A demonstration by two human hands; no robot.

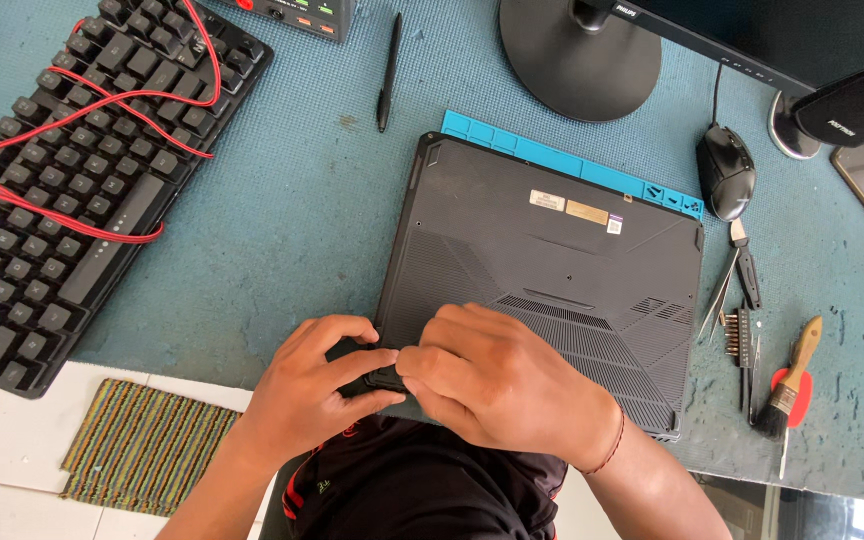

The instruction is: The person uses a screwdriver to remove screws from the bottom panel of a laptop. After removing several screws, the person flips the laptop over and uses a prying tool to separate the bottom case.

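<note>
A dark grey laptop (552, 260) lies upside down on the blue-green desk mat, its vented bottom cover facing up. My left hand (314, 385) and my right hand (497, 385) meet at the laptop's near left corner. Both pinch a small black part (384, 376) there; whether it is a loose piece or part of the case corner I cannot tell. A blue work mat (562, 162) shows under the laptop's far edge.
A black keyboard (62, 180) with red wires over it lies at left. A black pen (388, 70), a monitor stand (580, 58), a mouse (725, 170), tweezers (720, 290), screwdriver bits (740, 335) and a brush (790, 385) sit around the laptop.
</note>
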